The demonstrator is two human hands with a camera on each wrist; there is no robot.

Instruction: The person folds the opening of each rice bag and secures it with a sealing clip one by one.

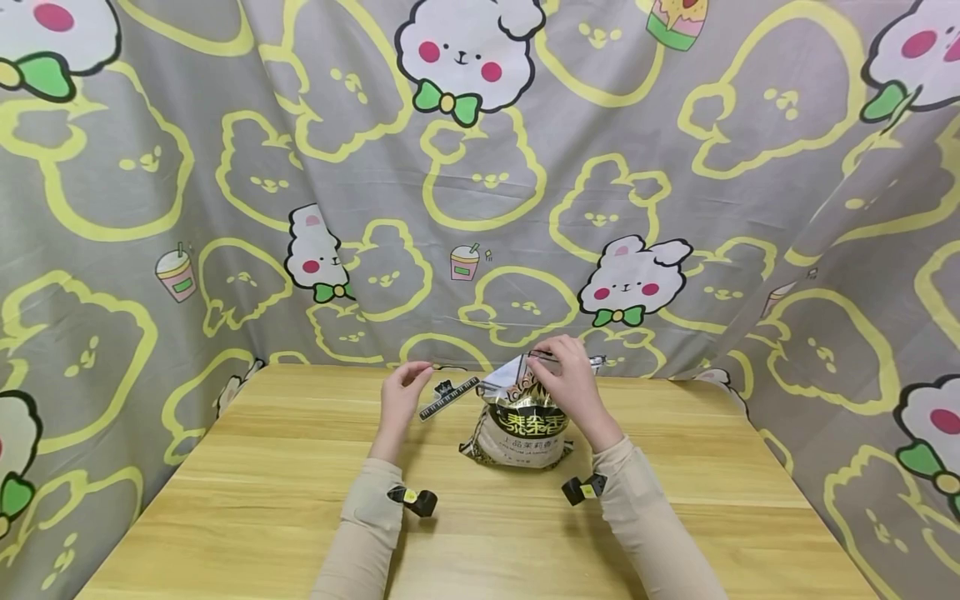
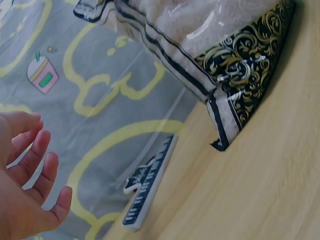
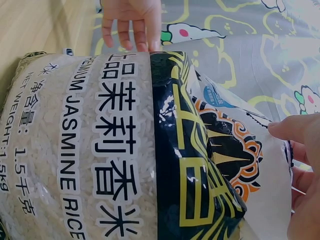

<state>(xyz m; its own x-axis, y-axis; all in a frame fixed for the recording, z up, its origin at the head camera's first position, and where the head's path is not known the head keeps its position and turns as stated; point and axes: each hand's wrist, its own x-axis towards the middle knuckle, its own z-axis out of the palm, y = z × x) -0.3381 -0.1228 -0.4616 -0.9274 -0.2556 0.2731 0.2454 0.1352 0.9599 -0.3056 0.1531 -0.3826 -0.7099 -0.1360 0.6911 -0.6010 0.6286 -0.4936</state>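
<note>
Rice bag [image 1: 525, 446] upright on desk [image 1: 480, 550], top pinched in right hand [image 1: 577, 387]

Nearest: beige left sleeve [image 1: 367, 517] and right sleeve [image 1: 652, 525], both behind the fingers. Black wrist camera at each cuff, left one [image 1: 423, 502] and right one [image 1: 573, 490].

Left hand [image 1: 399, 408]: raised left of bag, fingers loosely bent and relaxed, holding nothing. Left wrist view shows a gap between these fingers and bag.

Right hand: fingers nearly closed, only bag film between them. Thumb on one face of the white flap [image 3: 272, 190] at bag top, other fingers on the opposite side.

Bag: below right fingers, to the right of left fingers, base on desk. Grains show through clear front, print includes "JASMINE RICE". Black band [image 3: 165, 125] with gold characters sits lower than right fingers. Flap at the right fingers has orange-and-black motif and blue label [image 3: 217, 96], label partly hidden. Black-and-gold scrollwork at bottom corners.

Piano-key strip [image 1: 449, 399]: on desk, just right of left fingers, between them and bag. Small black piece on its far side.

Farthest: gray curtain [image 1: 487, 237] beyond both hands' fingers, yellow outlines, white cartoon animals with green bows, printed drink cups.
</note>
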